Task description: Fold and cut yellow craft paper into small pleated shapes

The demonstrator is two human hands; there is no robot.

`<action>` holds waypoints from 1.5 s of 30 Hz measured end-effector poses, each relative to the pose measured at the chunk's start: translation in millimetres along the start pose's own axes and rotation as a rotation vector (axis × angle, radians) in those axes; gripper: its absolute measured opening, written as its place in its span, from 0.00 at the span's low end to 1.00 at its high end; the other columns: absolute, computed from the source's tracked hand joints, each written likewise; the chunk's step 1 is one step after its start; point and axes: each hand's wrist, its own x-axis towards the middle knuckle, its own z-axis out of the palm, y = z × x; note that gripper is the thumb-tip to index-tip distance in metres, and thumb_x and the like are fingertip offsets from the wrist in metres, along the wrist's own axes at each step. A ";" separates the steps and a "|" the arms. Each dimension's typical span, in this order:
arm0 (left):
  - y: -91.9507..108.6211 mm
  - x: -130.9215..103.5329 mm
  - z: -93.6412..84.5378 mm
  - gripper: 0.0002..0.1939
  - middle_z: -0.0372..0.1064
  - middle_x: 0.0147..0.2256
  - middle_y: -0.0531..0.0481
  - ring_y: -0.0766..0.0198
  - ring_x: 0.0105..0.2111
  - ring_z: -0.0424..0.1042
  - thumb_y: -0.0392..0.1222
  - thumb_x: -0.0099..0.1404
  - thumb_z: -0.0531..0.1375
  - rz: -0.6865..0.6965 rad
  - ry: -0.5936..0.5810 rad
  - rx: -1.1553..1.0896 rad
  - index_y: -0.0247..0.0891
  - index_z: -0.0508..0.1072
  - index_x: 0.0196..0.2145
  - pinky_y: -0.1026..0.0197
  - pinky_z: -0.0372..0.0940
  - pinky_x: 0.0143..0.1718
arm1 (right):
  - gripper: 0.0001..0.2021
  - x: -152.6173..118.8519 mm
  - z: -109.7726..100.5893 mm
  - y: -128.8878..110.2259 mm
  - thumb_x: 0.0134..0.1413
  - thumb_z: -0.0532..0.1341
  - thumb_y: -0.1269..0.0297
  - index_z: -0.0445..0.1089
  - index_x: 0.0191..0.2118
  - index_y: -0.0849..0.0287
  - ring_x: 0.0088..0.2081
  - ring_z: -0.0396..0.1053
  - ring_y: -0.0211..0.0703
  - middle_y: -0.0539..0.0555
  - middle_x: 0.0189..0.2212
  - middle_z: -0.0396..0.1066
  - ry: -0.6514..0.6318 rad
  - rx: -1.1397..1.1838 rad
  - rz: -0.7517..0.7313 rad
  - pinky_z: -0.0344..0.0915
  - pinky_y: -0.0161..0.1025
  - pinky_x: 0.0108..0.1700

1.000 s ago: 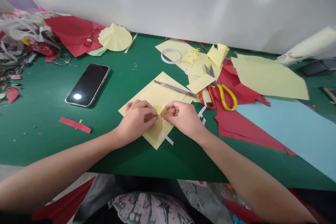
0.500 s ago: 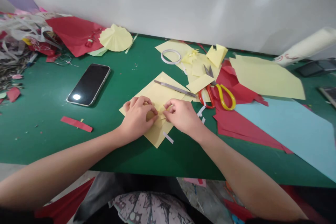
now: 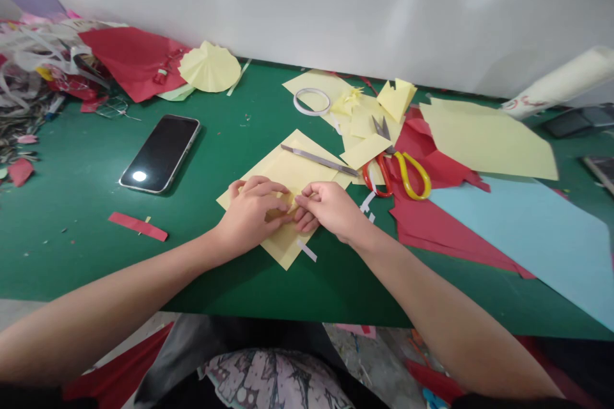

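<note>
Paper was pinched by the right hand, whose lower fingers had just unfurled; the left hand stayed loosely spread, suggesting folding continued.

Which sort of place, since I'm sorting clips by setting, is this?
Probably a papercraft workspace, though whether home or workshop I can't tell. The scissors, the pleated yellow paper piece and the light-blue paper sheet suggest it.

Yellow paper partly hidden under left hand
</note>
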 end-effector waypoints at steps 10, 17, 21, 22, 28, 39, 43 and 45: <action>-12.4 2.5 4.7 0.03 0.68 0.41 0.53 0.55 0.43 0.60 0.42 0.51 0.62 0.089 0.015 0.037 0.43 0.72 0.22 0.47 0.48 0.42 | 0.11 -3.5 1.5 -5.3 0.41 0.63 0.64 0.60 0.23 0.63 0.20 0.70 0.38 0.51 0.16 0.69 -0.018 0.062 0.035 0.69 0.30 0.21; -9.7 0.2 0.0 0.03 0.68 0.41 0.55 0.55 0.43 0.61 0.43 0.55 0.59 0.225 0.018 0.204 0.45 0.72 0.26 0.45 0.45 0.44 | 0.12 -3.4 2.5 -4.7 0.46 0.60 0.68 0.54 0.21 0.60 0.19 0.70 0.37 0.49 0.15 0.68 -0.012 0.067 0.051 0.69 0.31 0.20; -7.6 -0.7 -7.0 0.08 0.69 0.38 0.54 0.56 0.44 0.61 0.40 0.60 0.54 0.325 -0.015 0.333 0.41 0.71 0.25 0.44 0.44 0.46 | 0.11 -3.0 2.7 -6.0 0.47 0.59 0.71 0.55 0.21 0.61 0.20 0.70 0.37 0.50 0.14 0.68 0.000 0.050 0.084 0.69 0.32 0.22; -7.7 -0.8 -8.7 0.09 0.69 0.38 0.54 0.56 0.43 0.61 0.39 0.60 0.53 0.349 -0.030 0.353 0.41 0.71 0.25 0.45 0.44 0.47 | 0.11 -2.8 2.8 -5.8 0.47 0.59 0.71 0.55 0.21 0.61 0.20 0.70 0.38 0.50 0.14 0.68 -0.001 0.047 0.087 0.69 0.32 0.22; -8.3 -1.4 -13.4 0.10 0.68 0.32 0.52 0.61 0.38 0.63 0.41 0.61 0.52 0.424 -0.004 0.375 0.39 0.70 0.26 0.47 0.45 0.46 | 0.10 -2.6 3.3 -2.9 0.45 0.60 0.70 0.55 0.21 0.60 0.20 0.70 0.38 0.51 0.16 0.69 0.011 0.038 0.056 0.68 0.31 0.21; -5.9 -2.3 -10.9 0.11 0.65 0.25 0.54 0.65 0.31 0.61 0.39 0.61 0.49 0.454 -0.021 0.344 0.40 0.69 0.25 0.52 0.48 0.42 | 0.10 0.5 1.9 3.9 0.45 0.59 0.65 0.56 0.23 0.59 0.21 0.71 0.41 0.51 0.15 0.68 0.008 -0.019 0.009 0.70 0.35 0.23; -5.5 -1.4 -12.4 0.13 0.64 0.24 0.53 0.66 0.29 0.60 0.40 0.60 0.49 0.450 -0.046 0.339 0.39 0.68 0.22 0.53 0.48 0.41 | 0.10 -0.2 2.6 3.1 0.46 0.59 0.66 0.55 0.23 0.59 0.20 0.70 0.40 0.50 0.14 0.68 0.012 -0.014 0.017 0.69 0.34 0.21; -4.8 -1.5 -13.3 0.14 0.64 0.23 0.53 0.66 0.29 0.60 0.40 0.60 0.49 0.452 -0.060 0.345 0.38 0.68 0.21 0.53 0.48 0.41 | 0.10 -0.8 3.0 2.1 0.46 0.59 0.67 0.55 0.23 0.59 0.20 0.70 0.40 0.50 0.15 0.68 0.016 -0.010 0.020 0.69 0.34 0.21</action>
